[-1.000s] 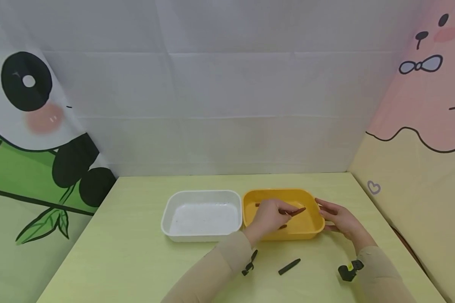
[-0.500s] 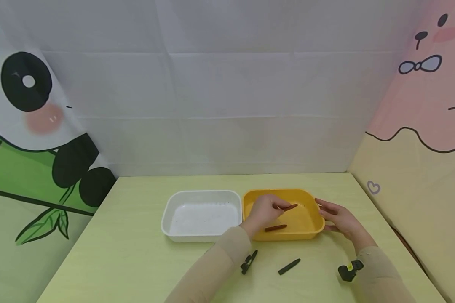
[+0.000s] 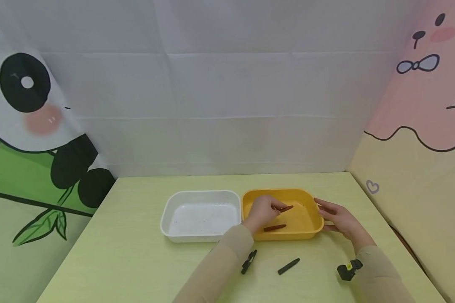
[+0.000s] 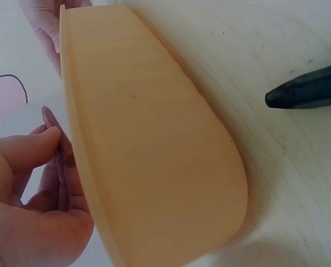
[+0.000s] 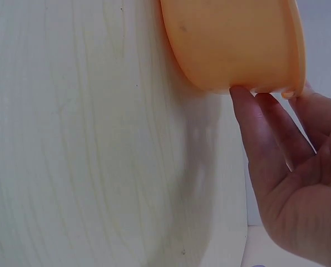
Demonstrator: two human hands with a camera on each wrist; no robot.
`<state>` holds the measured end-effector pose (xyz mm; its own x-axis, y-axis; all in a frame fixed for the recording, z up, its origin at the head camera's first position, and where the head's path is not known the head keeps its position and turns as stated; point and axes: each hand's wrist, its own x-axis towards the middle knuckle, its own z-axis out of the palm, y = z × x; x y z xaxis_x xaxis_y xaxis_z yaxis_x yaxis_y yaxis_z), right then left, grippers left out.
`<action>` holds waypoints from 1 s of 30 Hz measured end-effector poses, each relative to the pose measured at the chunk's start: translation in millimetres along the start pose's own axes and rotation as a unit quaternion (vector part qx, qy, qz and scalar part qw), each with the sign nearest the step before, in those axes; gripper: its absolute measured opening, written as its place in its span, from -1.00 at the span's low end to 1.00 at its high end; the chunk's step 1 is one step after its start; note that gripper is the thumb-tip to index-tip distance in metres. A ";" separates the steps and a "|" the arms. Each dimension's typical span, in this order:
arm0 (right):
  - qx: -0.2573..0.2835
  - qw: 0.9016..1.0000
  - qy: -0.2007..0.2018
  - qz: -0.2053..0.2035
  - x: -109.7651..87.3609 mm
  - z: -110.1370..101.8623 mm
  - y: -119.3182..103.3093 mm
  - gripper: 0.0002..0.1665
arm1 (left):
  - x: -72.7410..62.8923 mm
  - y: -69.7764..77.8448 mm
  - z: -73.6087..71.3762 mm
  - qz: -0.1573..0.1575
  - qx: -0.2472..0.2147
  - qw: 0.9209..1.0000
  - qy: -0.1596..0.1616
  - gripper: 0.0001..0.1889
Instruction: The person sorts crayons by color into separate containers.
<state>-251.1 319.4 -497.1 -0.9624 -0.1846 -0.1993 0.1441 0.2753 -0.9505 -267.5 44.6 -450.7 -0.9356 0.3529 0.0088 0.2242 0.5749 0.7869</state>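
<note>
My left hand (image 3: 264, 209) is over the yellow tray (image 3: 305, 235) and pinches a reddish-brown crayon (image 3: 287, 208) between thumb and fingertips. Its tapered end points right; in the left wrist view the crayon's tip (image 4: 48, 115) rises above the thumb. Another brown crayon (image 3: 274, 227) lies in the tray near its front wall. At the tray's right end, my right hand (image 3: 339, 219) rests its spread fingers on the wall and rim. The right wrist view shows those fingers (image 5: 253, 122) nearly straight against the outside of the tray.
A white tray (image 3: 201, 237) stands directly left of the yellow one. Two dark crayons lie on the table in front: one dark crayon (image 3: 289, 266) to the right, another dark crayon (image 3: 249, 261) beside the left sleeve. Walls with cartoon drawings enclose the table.
My left hand has drawn back slightly left with the pinched crayon, bringing the brown crayon near the tray's front wall into full view. The right hand stays at the tray's end.
</note>
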 end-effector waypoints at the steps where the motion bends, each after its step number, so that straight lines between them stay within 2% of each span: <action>1: 0.001 1.000 0.000 0.000 0.3 -0.2 0.1 -0.29 | 0.7 -0.5 0.3 0.001 0.000 1.000 0.000 -0.78; 17: 0.003 1.000 0.001 0.001 1.3 -0.6 -0.4 -0.29 | 6.4 -10.7 4.6 0.011 0.033 0.999 -0.002 -0.77; 24: 0.002 1.000 0.003 0.004 0.8 0.7 -0.8 -0.30 | 8.1 -16.3 4.4 -0.001 0.025 1.000 0.002 -0.76; 30: 0.002 1.000 0.004 0.005 1.5 -0.3 -0.2 -0.29 | 8.0 -17.0 2.1 0.002 0.006 1.000 0.000 -0.72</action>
<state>-252.6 319.3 -497.1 -0.9627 -0.1747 -0.2067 0.1545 0.2726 -0.9496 -278.3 39.2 -465.3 -0.9344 0.3561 0.0123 0.2322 0.5823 0.7791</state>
